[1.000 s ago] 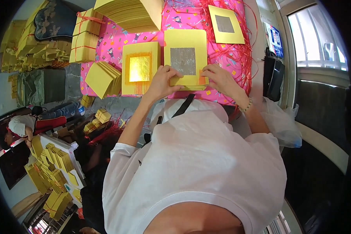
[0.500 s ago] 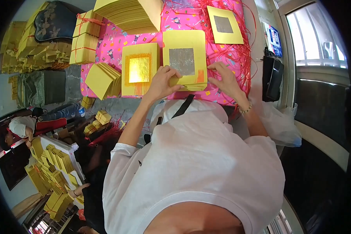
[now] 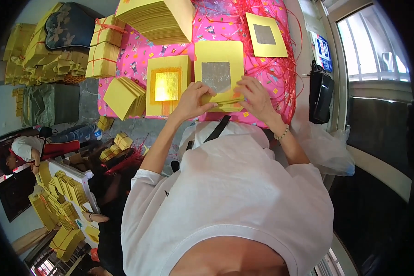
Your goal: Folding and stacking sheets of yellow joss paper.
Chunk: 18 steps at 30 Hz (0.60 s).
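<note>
1. Nearest: white T-shirt [image 3: 230, 184]; beyond it, beaded bracelet [image 3: 282, 134] on right wrist.
2. Left hand [image 3: 191, 99]: set at near-left corner of yellow paper stack [image 3: 224, 51], fingers curled over the top, thumb at the near edge, pinching sheets between.
3. Right hand [image 3: 257, 100]: set at near-right corner, partly blurred; fingers bent, thumb apart from index. Unable to tell whether gripping a sheet.
4. Stack located directly before the body, between both hands, flat on pink cartoon-print cloth [image 3: 207, 20]; near edges slightly parted, silver foil square [image 3: 216, 73] uppermost.
5. Just left: gold foil square [image 3: 167, 86] on yellow paper, then fanned yellow sheets [image 3: 123, 97].
6. Farther: single silver-square sheet [image 3: 258, 51] beside tangled red strips [image 3: 287, 78]; tall paper stack [image 3: 154, 20]; red-tied bundles [image 3: 101, 69].
7. Across room, left: another person [image 3: 27, 149] near heaped yellow paper [image 3: 69, 188].
</note>
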### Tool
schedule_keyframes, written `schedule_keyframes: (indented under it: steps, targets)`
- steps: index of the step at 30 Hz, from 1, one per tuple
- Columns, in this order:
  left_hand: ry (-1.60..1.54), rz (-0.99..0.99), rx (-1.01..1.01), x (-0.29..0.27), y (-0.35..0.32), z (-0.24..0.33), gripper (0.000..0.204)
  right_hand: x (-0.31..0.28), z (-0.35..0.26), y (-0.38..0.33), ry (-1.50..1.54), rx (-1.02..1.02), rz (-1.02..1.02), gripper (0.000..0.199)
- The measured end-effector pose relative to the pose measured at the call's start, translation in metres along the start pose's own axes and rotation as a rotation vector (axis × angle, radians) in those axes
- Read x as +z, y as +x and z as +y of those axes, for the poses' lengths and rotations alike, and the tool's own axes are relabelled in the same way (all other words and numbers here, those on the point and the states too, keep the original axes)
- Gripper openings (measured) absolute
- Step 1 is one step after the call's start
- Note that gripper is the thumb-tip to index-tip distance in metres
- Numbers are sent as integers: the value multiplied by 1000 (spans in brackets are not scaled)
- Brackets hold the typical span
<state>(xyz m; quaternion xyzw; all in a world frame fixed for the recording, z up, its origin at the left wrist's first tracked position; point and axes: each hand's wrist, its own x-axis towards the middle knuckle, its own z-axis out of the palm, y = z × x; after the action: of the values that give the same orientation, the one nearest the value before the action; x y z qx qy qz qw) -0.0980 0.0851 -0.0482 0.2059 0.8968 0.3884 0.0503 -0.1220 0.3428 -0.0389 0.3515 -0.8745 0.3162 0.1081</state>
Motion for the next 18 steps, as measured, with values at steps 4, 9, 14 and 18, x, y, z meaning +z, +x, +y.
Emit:
schedule_keyframes:
  steps: [4, 9, 14, 18]
  targets:
    - [132, 14, 39, 0, 0, 12, 39, 2, 1, 5, 72, -29, -78, 18]
    - [204, 111, 64, 13, 4, 24, 34, -3, -5, 21, 109, -1, -23, 18]
    - [268, 301, 50, 12, 7, 28, 30, -11, -12, 38, 184, 27, 102, 28]
    - [143, 633, 98, -8, 8, 30, 28, 1, 8, 43, 364, 315, 322, 50]
